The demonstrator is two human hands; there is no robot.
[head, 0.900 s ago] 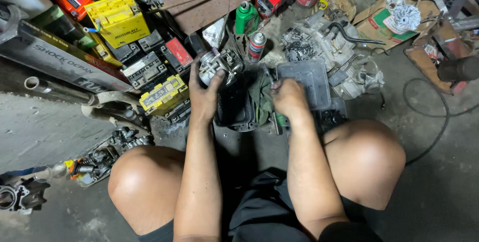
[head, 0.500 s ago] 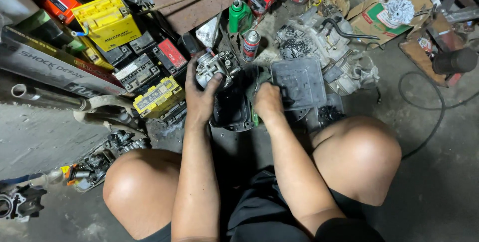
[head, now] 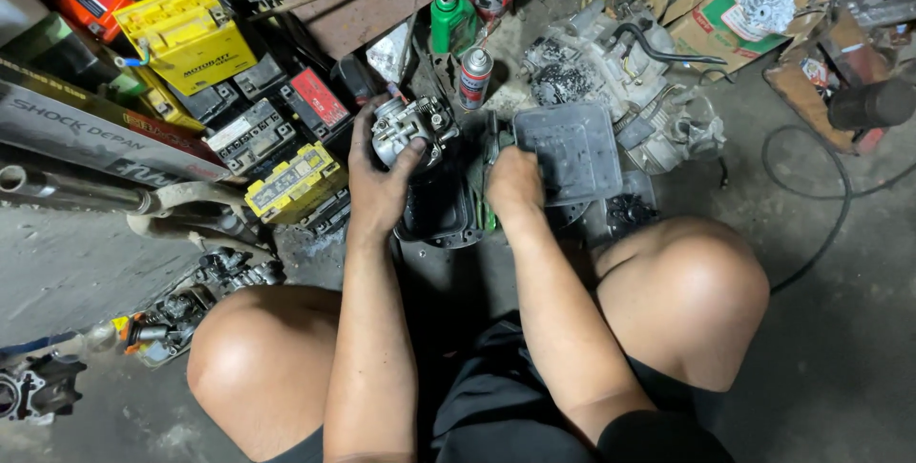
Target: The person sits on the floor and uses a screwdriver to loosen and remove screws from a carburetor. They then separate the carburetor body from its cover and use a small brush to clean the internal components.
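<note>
Fingers of my left hand [head: 377, 181] wrap around the small silver metal carburetor [head: 412, 127], held above the black plastic tray [head: 441, 220]. It looks heavy, hard and greasy; I'd grip its thick middle. My right hand [head: 512, 184] is curled shut, and I cannot tell what is inside.

green bottle [head: 450, 20], spray can [head: 474, 78] (upright), yellow batteries [head: 188, 35]

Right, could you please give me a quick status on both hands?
Left hand gripping carburetor. Right hand down beside black tray. Grey lid crowding right.
</note>
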